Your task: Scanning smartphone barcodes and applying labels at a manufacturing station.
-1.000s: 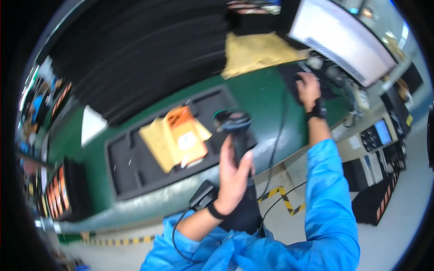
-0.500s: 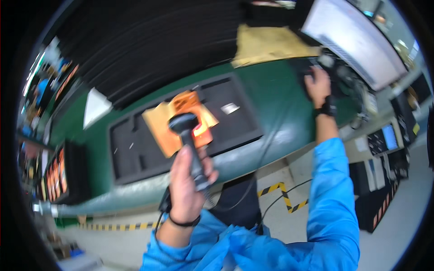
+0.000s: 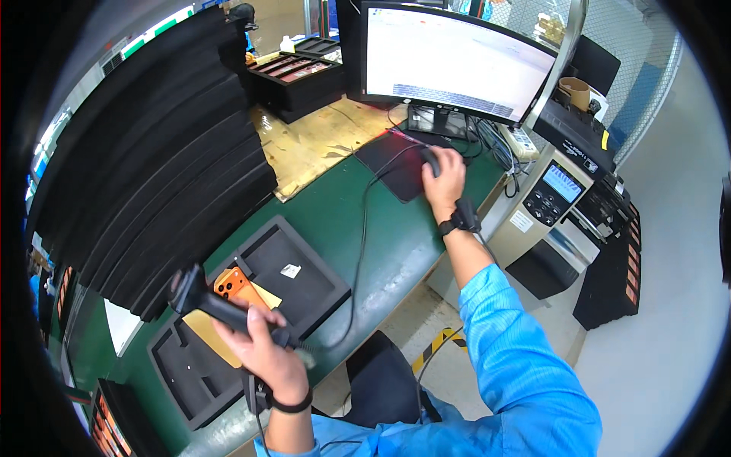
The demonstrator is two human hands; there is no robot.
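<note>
I see left hand clamped on scanner, long axis toward upper left; phone just above; right hand closed over mouse.

Your left hand grips black barcode scanner, tilted over black foam tray on green worktop. In tray: orange phone with camera lenses, lower part hidden by scanner and hand; yellow envelope beneath phone; white slip to right. Your right hand clasps black mouse on dark mouse pad, red glow beside it. Behind pad, lit monitor. At far left, tall stack of black trays. Beyond worktop's right end, label printer.
</note>
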